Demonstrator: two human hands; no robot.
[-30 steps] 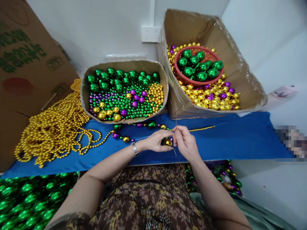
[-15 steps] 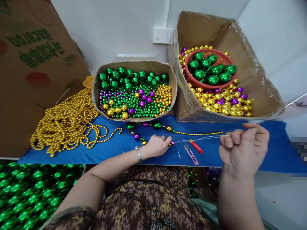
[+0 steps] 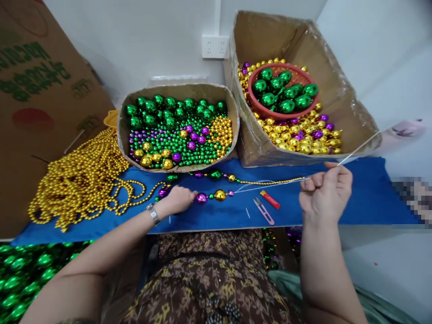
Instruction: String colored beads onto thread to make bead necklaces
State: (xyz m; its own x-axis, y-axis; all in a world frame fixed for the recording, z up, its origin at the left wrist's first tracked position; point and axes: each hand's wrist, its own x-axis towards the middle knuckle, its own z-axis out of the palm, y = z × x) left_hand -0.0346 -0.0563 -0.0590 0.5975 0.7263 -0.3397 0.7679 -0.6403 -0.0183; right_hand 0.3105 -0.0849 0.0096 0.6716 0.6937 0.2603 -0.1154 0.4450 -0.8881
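My right hand (image 3: 325, 192) is closed in a fist around a long thin needle (image 3: 357, 148) and its white thread (image 3: 270, 184), held taut above the blue cloth (image 3: 354, 193). My left hand (image 3: 177, 199) is closed and rests on the cloth, pressing on a strand of purple, green and gold beads (image 3: 216, 195). The thread runs from that strand across to my right fist. A second strand with a thin gold bead chain (image 3: 270, 182) lies just behind it.
Small snips (image 3: 264, 210) and a red cutter (image 3: 270, 199) lie between my hands. A low cardboard box (image 3: 178, 127) of mixed beads and a taller box (image 3: 297, 112) holding a red bowl of green balls stand behind. A heap of gold bead chains (image 3: 81, 180) lies left.
My right hand drew the needle and thread out to the right, away from my left hand. My left hand slid left along the strand, and several threaded beads now show beside it.
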